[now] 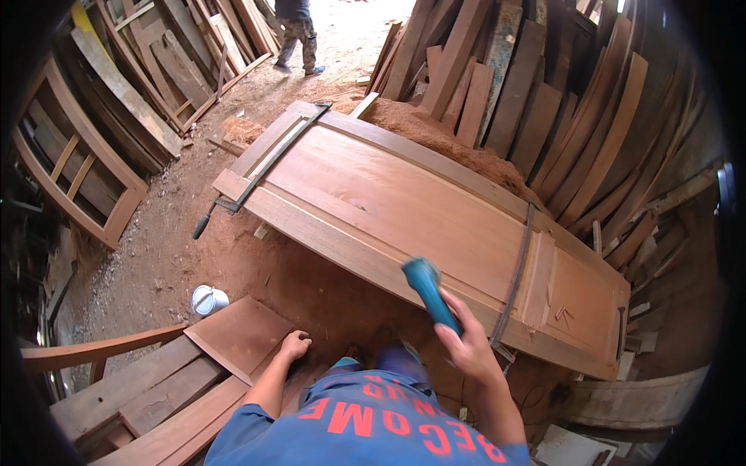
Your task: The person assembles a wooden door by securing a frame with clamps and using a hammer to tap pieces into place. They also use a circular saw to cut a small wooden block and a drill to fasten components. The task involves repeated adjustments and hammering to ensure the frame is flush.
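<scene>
My right hand (pixel 469 342) is wrapped round a teal handheld power tool (pixel 432 293). Its body points up and to the left above the near edge of a wooden door (pixel 381 206); the working end is too blurred to tell its kind. Lying aslant on supports, the door has a long bar clamp (pixel 281 155) across its left end and another bar clamp (pixel 517 272) across its right part. My left hand (pixel 294 344), fingers curled in and nothing visible in them, is at the right edge of a flat brown board (pixel 241 335). Whether it touches the board, I cannot tell.
A white lidded bucket (pixel 209 300) stands on the dirt floor at left. Planks (pixel 474 101) lean along the right, above heaped sawdust (pixel 435 132). A wooden frame (pixel 85 155) leans at far left. Beyond the door, a person (pixel 296 35) is on foot. Boards (pixel 148 380) are stacked at lower left.
</scene>
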Tool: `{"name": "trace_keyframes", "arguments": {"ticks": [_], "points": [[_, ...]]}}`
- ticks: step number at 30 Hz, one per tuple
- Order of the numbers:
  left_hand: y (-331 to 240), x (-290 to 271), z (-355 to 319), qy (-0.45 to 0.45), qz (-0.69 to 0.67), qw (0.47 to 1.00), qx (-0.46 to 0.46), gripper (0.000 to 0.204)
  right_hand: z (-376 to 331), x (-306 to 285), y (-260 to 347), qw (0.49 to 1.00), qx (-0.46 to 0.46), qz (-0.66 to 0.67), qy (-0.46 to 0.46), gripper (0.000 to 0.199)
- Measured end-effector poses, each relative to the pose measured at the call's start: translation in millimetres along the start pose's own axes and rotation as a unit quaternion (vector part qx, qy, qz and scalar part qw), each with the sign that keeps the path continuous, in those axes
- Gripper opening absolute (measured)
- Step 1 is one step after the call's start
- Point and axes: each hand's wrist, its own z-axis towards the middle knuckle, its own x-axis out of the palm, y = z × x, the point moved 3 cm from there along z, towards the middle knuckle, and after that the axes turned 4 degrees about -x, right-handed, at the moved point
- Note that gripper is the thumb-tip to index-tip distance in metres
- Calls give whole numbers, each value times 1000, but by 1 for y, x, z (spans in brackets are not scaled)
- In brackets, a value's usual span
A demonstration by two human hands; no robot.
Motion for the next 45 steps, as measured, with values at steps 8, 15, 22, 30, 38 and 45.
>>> {"name": "trace_keyframes", "arguments": {"ticks": [8, 15, 22, 30, 38, 45], "points": [[150, 40, 7, -96, -192, 969, -127, 42, 181, 89, -141, 952, -107, -274, 88, 62], [162, 0, -49, -100, -302, 906, -280, 22, 262, 113, -228, 928, -144, -331, 90, 61], [71, -45, 27, 133, -248, 946, -159, 20, 255, 95, -219, 918, -108, -378, 53, 59], [-86, -90, 142, 257, -23, 965, -41, 22, 115, 54, -186, 965, 97, -228, -87, 51], [-156, -96, 126, 393, 172, 903, -27, 25, -153, 176, -224, 849, 521, -76, -46, 41], [-276, -5, 5, 482, 333, 810, -10, 27, -274, 215, -249, 715, 617, 71, -321, 40]]}}
